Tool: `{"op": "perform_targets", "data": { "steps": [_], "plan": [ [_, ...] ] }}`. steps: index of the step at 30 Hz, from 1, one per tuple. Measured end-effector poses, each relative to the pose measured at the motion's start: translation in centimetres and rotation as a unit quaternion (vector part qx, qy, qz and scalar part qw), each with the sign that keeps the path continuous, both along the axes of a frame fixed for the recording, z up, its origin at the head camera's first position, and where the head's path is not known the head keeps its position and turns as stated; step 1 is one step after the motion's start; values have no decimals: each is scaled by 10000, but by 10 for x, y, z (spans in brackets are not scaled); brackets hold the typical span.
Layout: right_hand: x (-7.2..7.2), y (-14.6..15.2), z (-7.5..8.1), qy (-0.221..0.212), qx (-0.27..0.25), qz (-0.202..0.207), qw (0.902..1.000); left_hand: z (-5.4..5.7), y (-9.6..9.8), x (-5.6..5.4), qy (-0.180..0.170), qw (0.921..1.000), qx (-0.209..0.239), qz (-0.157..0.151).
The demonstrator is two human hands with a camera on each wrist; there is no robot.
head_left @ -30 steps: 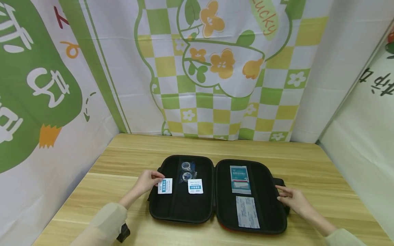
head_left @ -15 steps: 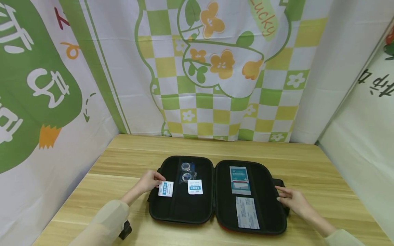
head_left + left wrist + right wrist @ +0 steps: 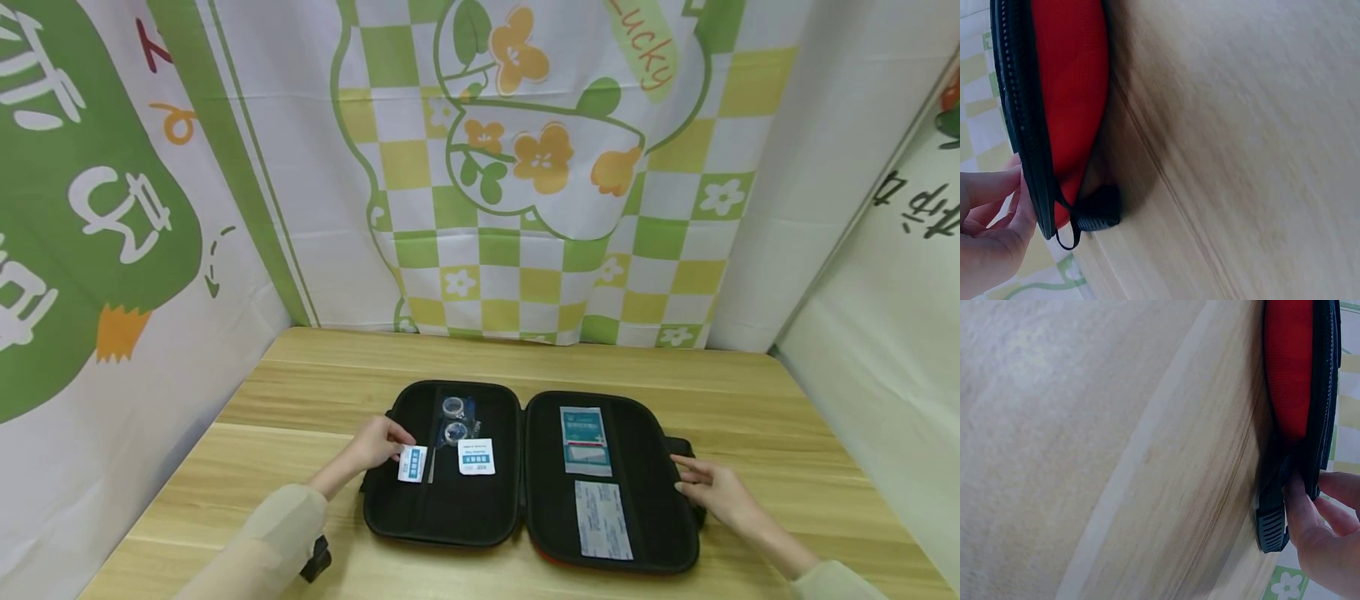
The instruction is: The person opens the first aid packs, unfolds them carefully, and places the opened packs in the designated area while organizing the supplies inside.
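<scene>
A black-lined zip case (image 3: pixel 480 517) with a red outer shell (image 3: pixel 1072 81) lies open on the table. My left hand (image 3: pixel 377 443) pinches a small white-and-blue alcohol pad packet (image 3: pixel 412 463) by its upper left part, over the case's left half. A second alcohol pad packet (image 3: pixel 476 457) lies to its right, below two clear-wrapped rolls (image 3: pixel 454 421). Between the packets shows a thin silvery strip (image 3: pixel 431 467). My right hand (image 3: pixel 716 492) holds the case's right rim, fingers on both sides of it in the right wrist view.
In the case's right half lie a teal packet (image 3: pixel 586 440) and a pale printed packet (image 3: pixel 603 519). Black strap buckles (image 3: pixel 1271 528) stick out at the case's sides. The wooden table (image 3: pixel 540 358) meets patterned curtains (image 3: pixel 517 283) behind and at the sides.
My left hand has shifted right with the alcohol pad packet, and the thin silvery strip beside it has come into sight. The right hand stays at the case's rim.
</scene>
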State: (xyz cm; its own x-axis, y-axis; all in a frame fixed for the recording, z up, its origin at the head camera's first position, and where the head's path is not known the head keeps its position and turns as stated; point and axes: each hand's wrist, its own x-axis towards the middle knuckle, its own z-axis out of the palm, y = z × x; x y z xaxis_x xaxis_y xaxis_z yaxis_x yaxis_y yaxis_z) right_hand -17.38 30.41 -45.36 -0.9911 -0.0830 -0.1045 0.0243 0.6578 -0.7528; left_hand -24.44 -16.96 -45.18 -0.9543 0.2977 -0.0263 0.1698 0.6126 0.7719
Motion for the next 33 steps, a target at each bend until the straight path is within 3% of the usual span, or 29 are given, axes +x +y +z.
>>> {"op": "perform_targets", "data": {
  "steps": [8, 20, 31, 33],
  "plan": [
    [0, 0, 0, -16, 30, -23, 10000, -4, 9, -1, -105, 9999, 130, -16],
    [0, 0, 0, -66, 0, -27, 10000, -8, 15, -5, -169, 9991, 175, 338],
    [2, 0, 1, -12, 2, 5, 10000, -7, 16, -6, -229, 9984, 384, 354],
    [2, 0, 1, 12, -27, 21, 10000, -11, 13, -6, -80, 9989, 415, 200]
  ]
}}
